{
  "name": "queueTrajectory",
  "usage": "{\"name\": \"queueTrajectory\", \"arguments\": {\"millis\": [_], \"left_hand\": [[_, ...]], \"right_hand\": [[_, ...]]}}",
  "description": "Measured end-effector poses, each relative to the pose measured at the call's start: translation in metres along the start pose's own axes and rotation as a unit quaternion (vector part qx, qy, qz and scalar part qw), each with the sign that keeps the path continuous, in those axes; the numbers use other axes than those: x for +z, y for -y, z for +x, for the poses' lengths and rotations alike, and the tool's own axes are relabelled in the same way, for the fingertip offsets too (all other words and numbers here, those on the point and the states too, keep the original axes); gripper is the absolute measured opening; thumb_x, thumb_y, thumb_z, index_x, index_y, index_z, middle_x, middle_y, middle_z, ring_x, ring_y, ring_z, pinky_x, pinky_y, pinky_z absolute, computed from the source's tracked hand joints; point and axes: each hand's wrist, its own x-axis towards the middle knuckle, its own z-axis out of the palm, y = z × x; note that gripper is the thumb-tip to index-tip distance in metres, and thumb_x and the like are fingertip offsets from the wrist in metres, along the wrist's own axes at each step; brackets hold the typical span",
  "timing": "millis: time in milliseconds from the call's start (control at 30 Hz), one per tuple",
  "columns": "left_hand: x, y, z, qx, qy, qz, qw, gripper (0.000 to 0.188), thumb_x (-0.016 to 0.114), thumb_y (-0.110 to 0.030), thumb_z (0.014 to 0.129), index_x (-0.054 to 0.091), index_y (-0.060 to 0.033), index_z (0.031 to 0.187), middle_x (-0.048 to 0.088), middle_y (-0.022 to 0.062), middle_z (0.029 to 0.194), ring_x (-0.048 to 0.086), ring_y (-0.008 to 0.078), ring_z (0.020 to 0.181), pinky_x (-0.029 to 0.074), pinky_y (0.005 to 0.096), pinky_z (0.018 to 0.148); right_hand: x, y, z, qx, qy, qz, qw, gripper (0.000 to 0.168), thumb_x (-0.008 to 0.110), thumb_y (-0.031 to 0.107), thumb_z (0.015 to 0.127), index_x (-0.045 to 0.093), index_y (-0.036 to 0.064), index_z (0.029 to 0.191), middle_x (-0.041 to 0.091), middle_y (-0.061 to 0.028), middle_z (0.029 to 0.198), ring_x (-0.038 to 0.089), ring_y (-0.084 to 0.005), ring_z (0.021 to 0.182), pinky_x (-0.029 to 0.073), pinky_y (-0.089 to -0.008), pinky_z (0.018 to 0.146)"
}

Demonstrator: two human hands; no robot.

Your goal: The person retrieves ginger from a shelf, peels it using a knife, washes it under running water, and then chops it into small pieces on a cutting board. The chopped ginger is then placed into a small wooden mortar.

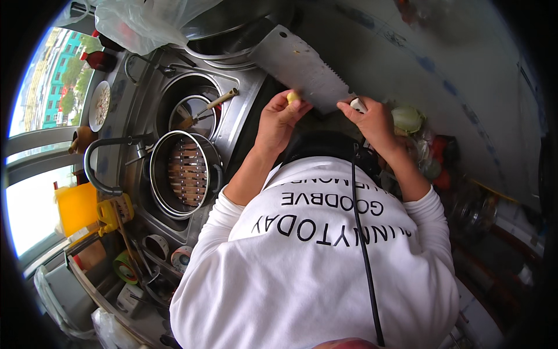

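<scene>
Between the thumb and fingers of my left hand [283, 115] is a small pale-yellow piece of food [292, 97], which looks like peeled ginger. My right hand [370, 120] grips the white handle [358, 105] of a broad cleaver [305, 67]. Its blade slants up and to the left, past my left fingertips, with a hole near the far corner and a toothed stretch along one edge. Small yellowish bits cling to the blade. Whether blade and food touch cannot be made out.
At left, a steel double sink [257, 83] holds a pot with a slatted insert [188, 172] and a basin [194, 114] with a handled brush. A black faucet [89, 161] arches over it. A large lidded pot [226, 30] stands beyond. A cabbage [407, 120] lies at right.
</scene>
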Motion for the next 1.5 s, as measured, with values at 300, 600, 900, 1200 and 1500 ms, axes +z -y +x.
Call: {"name": "queueTrajectory", "arguments": {"millis": [300,600,900,1200,1500], "left_hand": [[-0.002,0.008,0.005,-0.044,0.016,-0.084,0.995,0.031,0.062,-0.034,0.092,0.059,-0.0061,0.105,0.063,0.0048,0.105,0.057,0.0182,0.109,0.038,0.0397,0.109],[0.001,0.013,0.005,-0.031,0.038,-0.114,0.992,0.034,0.062,-0.035,0.092,0.059,-0.0082,0.114,0.061,0.0051,0.118,0.051,0.0218,0.124,0.03,0.043,0.114],[-0.027,0.027,0.017,-0.009,0.104,-0.145,0.984,0.03,0.06,-0.03,0.094,0.059,-0.0081,0.114,0.061,0.005,0.119,0.052,0.0223,0.122,0.03,0.043,0.114],[-0.007,0.02,0.011,-0.056,-0.016,-0.136,0.989,0.029,0.062,-0.03,0.093,0.06,-0.0085,0.113,0.062,0.0046,0.12,0.053,0.0227,0.12,0.031,0.0431,0.114],[-0.005,0.022,0.009,-0.026,0.02,-0.18,0.983,0.03,0.059,-0.029,0.094,0.058,-0.0087,0.117,0.062,0.004,0.12,0.052,0.0238,0.122,0.028,0.0448,0.115]], "right_hand": [[0.002,-0.004,-0.002,0.002,0.013,0.065,0.998,0.034,0.071,0.037,0.086,0.07,0.003,0.09,0.059,-0.0068,0.061,0.051,-0.0133,0.055,0.044,-0.0302,0.056],[0.011,-0.023,0.007,0.0,-0.006,-0.008,1.0,0.038,0.07,0.041,0.085,0.068,0.003,0.082,0.061,-0.0111,0.062,0.059,-0.0221,0.055,0.045,-0.0342,0.054],[0.018,-0.027,0.005,-0.013,-0.021,-0.035,0.999,0.037,0.069,0.043,0.085,0.069,0.005,0.082,0.061,-0.0121,0.062,0.062,-0.026,0.057,0.046,-0.0366,0.055],[0.02,-0.022,-0.008,0.023,0.003,-0.004,1.0,0.037,0.07,0.044,0.084,0.069,0.007,0.082,0.062,-0.0103,0.063,0.062,-0.0262,0.057,0.046,-0.0351,0.055],[0.025,-0.033,-0.006,0.002,-0.048,-0.009,0.999,0.034,0.072,0.041,0.083,0.071,0.007,0.084,0.063,-0.0093,0.064,0.06,-0.0218,0.056,0.047,-0.0337,0.056]]}}
